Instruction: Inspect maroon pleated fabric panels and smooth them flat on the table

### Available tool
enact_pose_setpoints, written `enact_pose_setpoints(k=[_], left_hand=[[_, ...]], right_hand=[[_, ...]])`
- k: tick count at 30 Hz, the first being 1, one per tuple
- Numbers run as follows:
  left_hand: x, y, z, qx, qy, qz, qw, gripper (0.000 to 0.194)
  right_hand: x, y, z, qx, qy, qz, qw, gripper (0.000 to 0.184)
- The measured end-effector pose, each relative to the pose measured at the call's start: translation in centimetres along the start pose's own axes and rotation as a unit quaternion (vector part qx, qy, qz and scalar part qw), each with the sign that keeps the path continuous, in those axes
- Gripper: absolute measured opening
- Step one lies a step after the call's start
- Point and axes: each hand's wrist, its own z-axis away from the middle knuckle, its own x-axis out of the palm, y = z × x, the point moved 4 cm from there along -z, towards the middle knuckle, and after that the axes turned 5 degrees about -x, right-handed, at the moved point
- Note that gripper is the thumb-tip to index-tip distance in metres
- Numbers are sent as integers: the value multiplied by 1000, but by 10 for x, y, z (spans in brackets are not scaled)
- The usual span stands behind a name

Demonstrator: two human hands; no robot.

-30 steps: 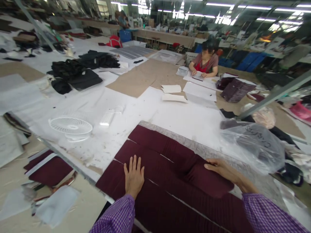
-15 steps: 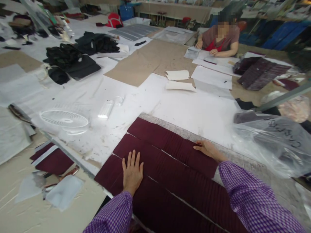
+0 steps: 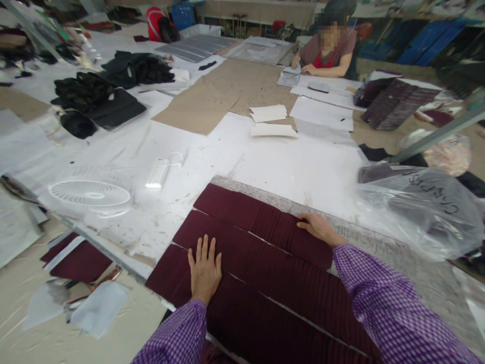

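Strips of dark maroon fabric (image 3: 273, 273) lie side by side in overlapping layers, with thin pale gaps between the rows. Their right portions show many close ridges. My left hand (image 3: 205, 270) lies flat on the middle and near strips, fingers spread. At the far edge of the farthest strip (image 3: 242, 205), my right hand (image 3: 318, 228) has its thumb and fingers closed on the fabric border; the fingertips are partly hidden. Beneath the strips is a grey marked board (image 3: 364, 235).
A clear plastic bag (image 3: 420, 207) lies at right, near a slanted metal bar (image 3: 435, 134). Black garments (image 3: 102, 96), brown paper (image 3: 212, 96) and white paper strips (image 3: 273, 130) are farther off. Across the table sits a co-worker (image 3: 333, 55). Fabric scraps (image 3: 81, 258) lie at left.
The whole view has shifted a little. My left hand stays flat on the fabric and my right hand stays at the far edge. Ridges beside the right hand show more clearly.
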Motion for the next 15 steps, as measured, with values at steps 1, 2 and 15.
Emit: enact_pose_setpoints(k=[1, 2, 15], left_hand=[[0, 0, 0, 1, -1, -1, 1000, 50], [0, 0, 0, 1, -3, -1, 1000, 50], [0, 0, 1, 4, -1, -12, 1000, 50]], right_hand=[[0, 0, 0, 0, -1, 6, 1000, 22], [0, -1, -1, 0, -3, 11, 1000, 22], [2, -8, 4, 28, 24, 72, 997, 22]])
